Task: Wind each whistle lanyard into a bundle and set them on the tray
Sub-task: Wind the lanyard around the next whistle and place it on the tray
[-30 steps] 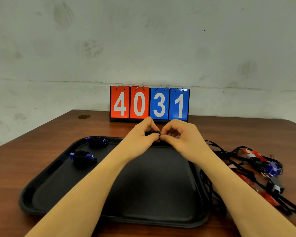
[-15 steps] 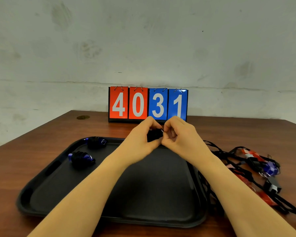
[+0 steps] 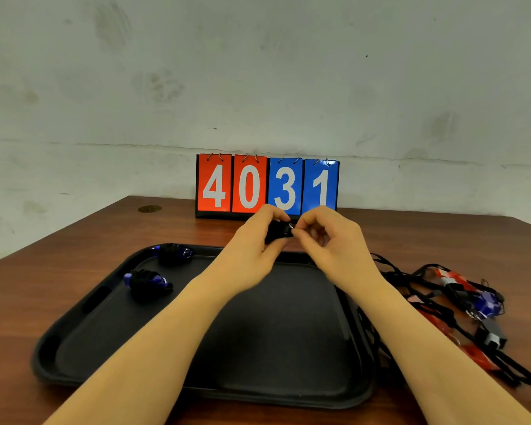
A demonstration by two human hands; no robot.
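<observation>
Tray (image 3: 74, 332) black, matte; two wound bundles on it at 10 o'clock (image 3: 149, 282) and 11 o'clock (image 3: 175, 253), black cord over blue whistles; bundle in the hands (image 3: 278, 231) black with a small silver glint; loose lanyards (image 3: 460, 302) at 3 o'clock black, with red-and-white patterned pieces, one blue whistle (image 3: 485, 302), one black-and-white piece; table (image 3: 28, 302) reddish-brown wood; scoreboard (image 3: 267, 187) at 12 o'clock, two red cards, two blue, white digits 4031; wall (image 3: 258, 72) pale grey-green, smudged.

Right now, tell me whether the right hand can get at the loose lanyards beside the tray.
Probably yes, but not freely: the right hand is pinching the black bundle with the left hand. The loose lanyards lie uncovered right of it.
</observation>
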